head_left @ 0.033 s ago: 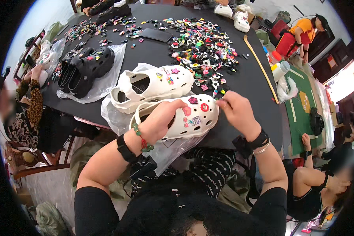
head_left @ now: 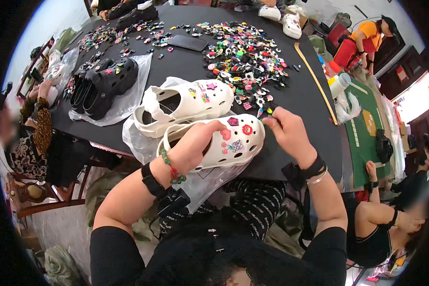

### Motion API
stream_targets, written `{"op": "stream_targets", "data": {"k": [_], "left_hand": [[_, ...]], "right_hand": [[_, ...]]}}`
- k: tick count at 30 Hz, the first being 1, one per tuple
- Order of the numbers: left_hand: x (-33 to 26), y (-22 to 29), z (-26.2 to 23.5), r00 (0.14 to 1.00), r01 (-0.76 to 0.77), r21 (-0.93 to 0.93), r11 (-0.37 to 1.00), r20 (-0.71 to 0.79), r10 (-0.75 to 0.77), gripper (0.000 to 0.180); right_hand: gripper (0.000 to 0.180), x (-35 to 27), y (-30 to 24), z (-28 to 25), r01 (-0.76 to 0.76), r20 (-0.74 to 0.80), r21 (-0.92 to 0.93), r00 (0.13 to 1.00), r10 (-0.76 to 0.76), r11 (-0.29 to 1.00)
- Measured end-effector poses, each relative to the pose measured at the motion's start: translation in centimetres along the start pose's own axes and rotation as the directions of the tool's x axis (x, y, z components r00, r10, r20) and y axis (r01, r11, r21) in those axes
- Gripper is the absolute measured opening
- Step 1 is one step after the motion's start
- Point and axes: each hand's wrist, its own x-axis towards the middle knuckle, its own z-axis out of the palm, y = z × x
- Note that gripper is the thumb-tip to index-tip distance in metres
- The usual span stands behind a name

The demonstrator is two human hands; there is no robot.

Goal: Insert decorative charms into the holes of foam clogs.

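Note:
My left hand [head_left: 193, 144] grips a white clog [head_left: 250, 148] at its opening, thumb on top and fingers partly hidden inside. Pink, red and purple shoe charms dot the clog's upper, among round holes. Just off its toe, my right hand [head_left: 291, 135] is closed in a pinch. A speck of green shows at those fingertips, too small to name. A second white clog [head_left: 181, 106], also with charms, lies right behind the first. Both rest on a clear plastic bag [head_left: 136, 143] at the table's near edge.
A big heap of loose shoe charms [head_left: 245, 55] covers the black table [head_left: 176, 62] beyond the clogs. Dark clogs [head_left: 105, 86] lie on plastic to the left. A dark phone-like slab [head_left: 188, 43] and a long yellow stick [head_left: 314, 81] lie farther off. Other people sit or stand around.
My right hand has shifted slightly upward and its pinch looks a little changed. The left hand and the clogs stay almost where they were.

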Motion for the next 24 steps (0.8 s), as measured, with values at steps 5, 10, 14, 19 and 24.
{"op": "stream_targets", "data": {"k": [5, 10, 14, 19, 24], "left_hand": [[0.5, -0.1, -0.5, 0.999, 0.038, 0.015, 0.999, 0.033, -0.039, 0.021], [0.1, -0.3, 0.0, 0.999, -0.01, 0.052, 0.999, 0.044, 0.007, 0.021], [0.3, -0.4, -0.5, 1.0, 0.0, 0.108, 0.994, 0.025, -0.003, 0.023], [-0.2, -0.6, 0.0, 0.997, -0.079, 0.115, 0.99, 0.02, 0.077, 0.034], [0.0, -0.5, -0.1, 0.996, -0.089, 0.251, 0.964, 0.006, 0.091, 0.03]], "right_hand": [[0.029, 0.6, 4.9, 1.5, -0.133, 0.044, -0.019, 0.99, 0.133, 0.991], [0.03, 0.3, 7.8, 2.3, -0.123, 0.047, -0.224, 0.989, 0.137, 0.967], [0.025, 0.2, 5.2, 0.9, -0.098, -0.164, -0.287, 0.985, 0.052, 0.953], [0.028, -1.1, -3.0, -0.1, 0.152, 0.042, -0.031, 0.988, -0.15, 0.988], [0.03, -2.5, -6.8, 2.2, 0.243, 0.106, -0.01, 0.965, -0.24, 0.97]]}}
